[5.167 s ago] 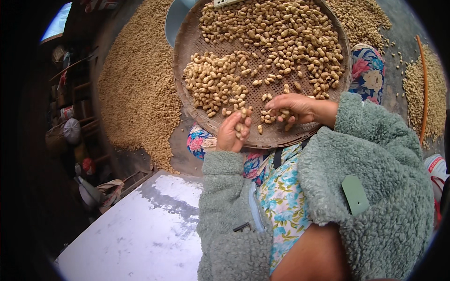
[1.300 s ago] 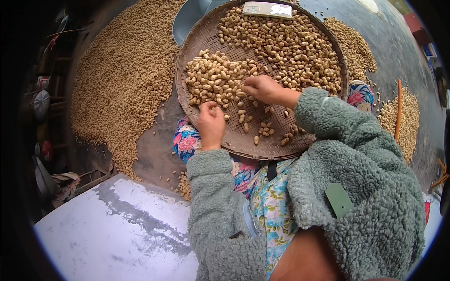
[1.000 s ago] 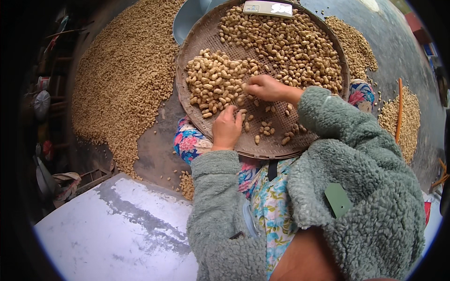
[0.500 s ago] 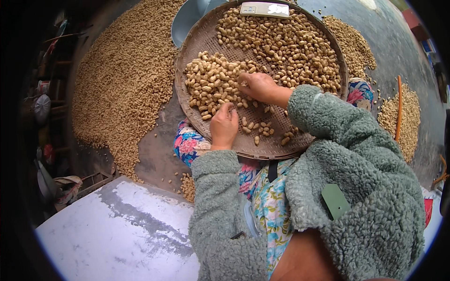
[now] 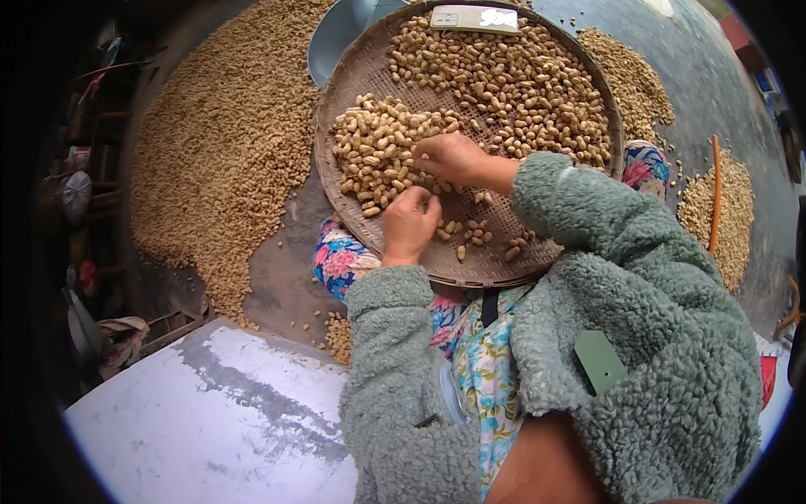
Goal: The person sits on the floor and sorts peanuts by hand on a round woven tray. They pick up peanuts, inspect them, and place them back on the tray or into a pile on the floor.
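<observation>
A round woven bamboo tray (image 5: 520,267) rests across my lap with peanuts in their shells on it. My right hand (image 5: 455,160) reaches over the lower right edge of the left peanut pile (image 5: 378,143), fingers bent and drawn together at the nuts. Just nearer to me, my left hand (image 5: 410,225) is closed at the pile's near edge, its thumb against the curled fingers. Whatever either hand grips is hidden by the fingers. A few loose peanuts (image 5: 477,233) lie right of my left hand. Another, wider peanut pile (image 5: 537,84) covers the far right of the tray.
A phone (image 5: 474,18) lies on the tray's far rim. Beyond the tray stands a grey-blue basin (image 5: 329,42). A large peanut heap (image 5: 227,126) spreads over the floor at left, smaller heaps at right. An orange stick (image 5: 715,193) stands in one. A white-and-grey surface (image 5: 227,412) is near left.
My right hand has shifted slightly left and toward me. The left hand has moved a little right and turned, its fingers now curled inward. The two hands are closer together.
</observation>
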### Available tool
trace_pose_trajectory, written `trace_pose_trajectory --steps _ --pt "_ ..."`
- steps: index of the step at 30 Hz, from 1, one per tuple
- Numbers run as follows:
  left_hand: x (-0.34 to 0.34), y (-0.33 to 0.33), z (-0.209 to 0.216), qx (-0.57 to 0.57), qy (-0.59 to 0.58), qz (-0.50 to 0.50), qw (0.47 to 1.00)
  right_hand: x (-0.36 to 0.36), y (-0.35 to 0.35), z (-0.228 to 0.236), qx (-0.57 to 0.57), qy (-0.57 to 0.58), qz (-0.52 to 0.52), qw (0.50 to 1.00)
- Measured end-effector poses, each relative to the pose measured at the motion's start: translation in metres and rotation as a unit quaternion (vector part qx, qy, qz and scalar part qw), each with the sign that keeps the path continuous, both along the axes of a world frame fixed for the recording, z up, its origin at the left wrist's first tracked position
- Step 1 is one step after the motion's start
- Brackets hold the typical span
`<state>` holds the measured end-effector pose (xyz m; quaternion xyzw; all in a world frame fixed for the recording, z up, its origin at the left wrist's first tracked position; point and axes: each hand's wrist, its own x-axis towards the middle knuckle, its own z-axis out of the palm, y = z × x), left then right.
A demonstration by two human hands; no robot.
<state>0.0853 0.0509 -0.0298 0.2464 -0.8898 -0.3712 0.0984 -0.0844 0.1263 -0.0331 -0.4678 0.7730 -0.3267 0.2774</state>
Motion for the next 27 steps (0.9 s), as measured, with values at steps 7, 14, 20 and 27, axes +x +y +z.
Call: trace_pose_trajectory --steps 7,14,20,27 --pt "0.005 -0.009 -0.007 -0.033 -0.066 0.075 0.994 -0.01 -0.004 0.012 0.018 -0.109 0.013 0.994" --pt "-0.001 -0.004 0.0 -0.024 0.033 0.085 0.996 -0.032 0.026 0.02 0.039 -0.338 -0.075 0.938" --pt "-0.002 -0.006 -0.008 -0.066 0.02 0.09 0.994 -0.019 0.015 0.006 0.015 -0.274 -0.105 0.956" --pt "0.002 -0.009 -0.011 -0.065 -0.001 0.046 0.997 -0.016 0.034 0.013 0.104 0.069 -0.066 0.99"
